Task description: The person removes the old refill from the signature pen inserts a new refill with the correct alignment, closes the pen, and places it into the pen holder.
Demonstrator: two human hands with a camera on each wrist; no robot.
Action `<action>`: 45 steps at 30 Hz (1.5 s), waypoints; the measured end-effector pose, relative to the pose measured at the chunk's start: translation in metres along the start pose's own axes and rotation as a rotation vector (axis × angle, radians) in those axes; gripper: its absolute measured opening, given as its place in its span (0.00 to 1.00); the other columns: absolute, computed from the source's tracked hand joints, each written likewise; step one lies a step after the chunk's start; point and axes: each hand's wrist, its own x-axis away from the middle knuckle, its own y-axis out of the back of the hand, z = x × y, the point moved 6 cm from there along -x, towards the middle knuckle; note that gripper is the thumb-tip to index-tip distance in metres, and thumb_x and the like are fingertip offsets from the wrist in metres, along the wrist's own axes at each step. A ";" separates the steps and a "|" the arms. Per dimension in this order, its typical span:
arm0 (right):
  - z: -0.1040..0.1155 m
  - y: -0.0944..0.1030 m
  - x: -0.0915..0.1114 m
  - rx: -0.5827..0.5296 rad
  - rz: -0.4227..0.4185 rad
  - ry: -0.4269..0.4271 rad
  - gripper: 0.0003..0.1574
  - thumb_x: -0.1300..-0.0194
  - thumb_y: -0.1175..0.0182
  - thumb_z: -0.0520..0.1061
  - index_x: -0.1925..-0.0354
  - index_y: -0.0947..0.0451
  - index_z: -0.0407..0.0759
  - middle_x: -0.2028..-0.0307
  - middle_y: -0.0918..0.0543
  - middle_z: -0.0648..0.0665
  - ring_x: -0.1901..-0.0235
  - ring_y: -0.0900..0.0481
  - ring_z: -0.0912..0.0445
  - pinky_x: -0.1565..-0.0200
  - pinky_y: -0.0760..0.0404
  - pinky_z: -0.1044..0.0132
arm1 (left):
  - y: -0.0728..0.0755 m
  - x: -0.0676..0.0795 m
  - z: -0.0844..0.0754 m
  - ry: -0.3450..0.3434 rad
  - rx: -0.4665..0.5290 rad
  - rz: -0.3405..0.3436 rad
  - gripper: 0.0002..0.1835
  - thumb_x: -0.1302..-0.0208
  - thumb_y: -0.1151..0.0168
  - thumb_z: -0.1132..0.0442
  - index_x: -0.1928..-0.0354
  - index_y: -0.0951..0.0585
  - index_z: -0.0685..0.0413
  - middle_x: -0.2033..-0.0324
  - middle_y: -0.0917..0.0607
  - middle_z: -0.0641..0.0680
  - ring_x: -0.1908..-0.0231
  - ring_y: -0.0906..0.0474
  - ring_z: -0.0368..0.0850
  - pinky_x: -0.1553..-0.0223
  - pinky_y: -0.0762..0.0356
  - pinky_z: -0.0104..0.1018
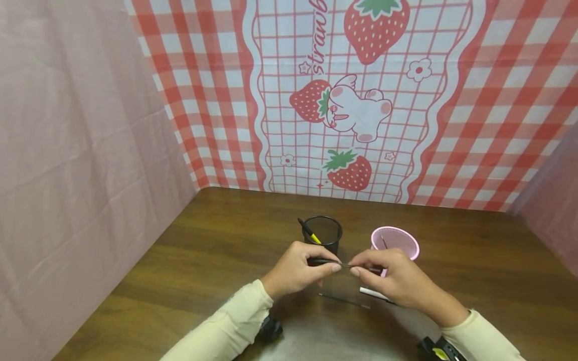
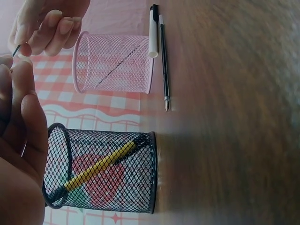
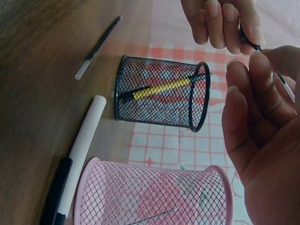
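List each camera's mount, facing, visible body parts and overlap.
Head: on the head, facing forward and down over the brown wood-grain table; left-hand grip, right-hand grip and cream fabric sleeves show.
Left wrist: on that wrist, facing a round black mesh cup and round pink mesh cup, table at image right; both grips show.
Right wrist: on that wrist, facing both cups, table at image left; both grips show.
Wrist views share: both cups, both grips, table.
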 end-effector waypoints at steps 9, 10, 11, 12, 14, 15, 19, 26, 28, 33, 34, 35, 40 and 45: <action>0.001 -0.003 -0.001 0.013 0.041 -0.030 0.18 0.41 0.30 0.32 0.58 0.15 0.54 0.71 0.17 0.62 0.75 0.23 0.68 0.73 0.24 0.77 | -0.005 0.001 0.000 0.020 0.026 0.020 0.04 0.33 0.32 0.63 0.60 0.12 0.55 0.69 0.13 0.51 0.84 0.20 0.40 0.79 0.18 0.38; 0.001 -0.003 -0.001 0.011 0.043 -0.037 0.17 0.41 0.30 0.33 0.59 0.14 0.53 0.72 0.17 0.62 0.75 0.23 0.69 0.74 0.25 0.77 | -0.005 0.001 0.001 0.021 0.028 0.022 0.04 0.33 0.32 0.63 0.60 0.12 0.55 0.69 0.13 0.51 0.84 0.20 0.40 0.79 0.18 0.38; 0.001 -0.003 -0.001 0.012 0.041 -0.030 0.16 0.41 0.30 0.32 0.59 0.14 0.52 0.72 0.17 0.61 0.75 0.24 0.69 0.74 0.25 0.77 | -0.006 0.001 0.001 0.022 0.029 0.024 0.04 0.33 0.32 0.63 0.60 0.12 0.55 0.69 0.13 0.49 0.84 0.20 0.40 0.79 0.17 0.38; 0.001 -0.003 -0.001 0.013 0.038 -0.024 0.16 0.41 0.30 0.32 0.59 0.14 0.52 0.72 0.17 0.60 0.75 0.24 0.69 0.74 0.25 0.77 | -0.006 0.000 0.001 0.022 0.029 0.024 0.04 0.33 0.32 0.63 0.60 0.12 0.55 0.69 0.13 0.48 0.84 0.20 0.40 0.79 0.17 0.39; 0.002 -0.003 -0.001 0.017 0.028 -0.007 0.16 0.41 0.30 0.32 0.59 0.14 0.51 0.72 0.18 0.61 0.75 0.24 0.69 0.74 0.25 0.78 | -0.007 0.000 0.001 0.017 0.032 0.025 0.04 0.33 0.32 0.63 0.60 0.12 0.55 0.69 0.13 0.48 0.84 0.21 0.40 0.79 0.17 0.39; 0.002 -0.003 -0.001 0.018 0.022 0.004 0.16 0.42 0.30 0.32 0.60 0.14 0.51 0.73 0.18 0.61 0.75 0.25 0.69 0.74 0.26 0.78 | -0.007 0.000 0.001 0.016 0.031 0.026 0.05 0.33 0.32 0.63 0.60 0.12 0.56 0.69 0.13 0.48 0.84 0.21 0.40 0.79 0.17 0.38; 0.004 -0.006 0.000 0.014 0.016 0.043 0.17 0.43 0.29 0.32 0.60 0.14 0.51 0.72 0.18 0.61 0.75 0.25 0.69 0.74 0.27 0.79 | -0.008 0.002 0.000 0.010 0.030 0.037 0.06 0.32 0.33 0.63 0.60 0.13 0.58 0.70 0.13 0.56 0.84 0.21 0.38 0.79 0.17 0.37; 0.006 -0.007 -0.002 0.008 0.040 0.024 0.16 0.40 0.30 0.34 0.60 0.15 0.55 0.73 0.18 0.61 0.76 0.26 0.70 0.75 0.27 0.79 | -0.008 0.002 -0.002 -0.008 0.015 0.053 0.06 0.32 0.34 0.64 0.60 0.13 0.58 0.73 0.15 0.54 0.84 0.21 0.38 0.80 0.18 0.37; 0.006 -0.007 -0.002 0.010 0.040 0.024 0.15 0.40 0.30 0.34 0.61 0.15 0.54 0.73 0.19 0.61 0.76 0.26 0.70 0.75 0.27 0.79 | -0.009 0.001 -0.002 -0.007 0.018 0.059 0.05 0.32 0.35 0.64 0.60 0.13 0.58 0.73 0.15 0.51 0.84 0.21 0.39 0.80 0.18 0.38; 0.007 -0.007 -0.003 0.033 0.033 0.030 0.14 0.40 0.30 0.35 0.62 0.16 0.55 0.73 0.20 0.64 0.76 0.26 0.70 0.75 0.27 0.79 | -0.008 0.001 -0.001 0.003 0.056 0.046 0.05 0.32 0.35 0.65 0.61 0.13 0.58 0.72 0.15 0.57 0.84 0.21 0.40 0.80 0.18 0.38; 0.007 -0.006 -0.003 0.037 0.027 0.037 0.14 0.41 0.30 0.35 0.62 0.16 0.54 0.73 0.20 0.64 0.76 0.26 0.70 0.75 0.27 0.79 | -0.007 0.002 0.000 0.009 0.066 0.041 0.05 0.32 0.35 0.65 0.61 0.13 0.58 0.72 0.15 0.58 0.84 0.21 0.40 0.80 0.18 0.39; 0.007 -0.005 -0.003 0.042 0.023 0.036 0.14 0.41 0.30 0.34 0.62 0.15 0.53 0.73 0.20 0.64 0.76 0.26 0.70 0.74 0.27 0.79 | -0.007 0.002 0.000 0.017 0.078 0.036 0.05 0.32 0.35 0.64 0.61 0.13 0.58 0.72 0.15 0.59 0.84 0.21 0.41 0.80 0.17 0.39; 0.006 0.000 -0.002 0.059 -0.003 0.006 0.14 0.42 0.30 0.33 0.62 0.15 0.52 0.72 0.18 0.63 0.75 0.24 0.70 0.73 0.25 0.78 | -0.003 0.001 0.001 0.031 0.099 0.019 0.06 0.32 0.34 0.64 0.60 0.13 0.61 0.74 0.17 0.51 0.84 0.21 0.41 0.79 0.18 0.40; 0.004 0.006 -0.002 0.076 -0.015 -0.032 0.18 0.43 0.29 0.33 0.62 0.16 0.56 0.73 0.20 0.66 0.76 0.26 0.69 0.74 0.25 0.76 | 0.001 0.000 0.001 0.028 0.079 0.010 0.08 0.31 0.35 0.63 0.59 0.14 0.62 0.77 0.19 0.49 0.83 0.20 0.42 0.78 0.18 0.37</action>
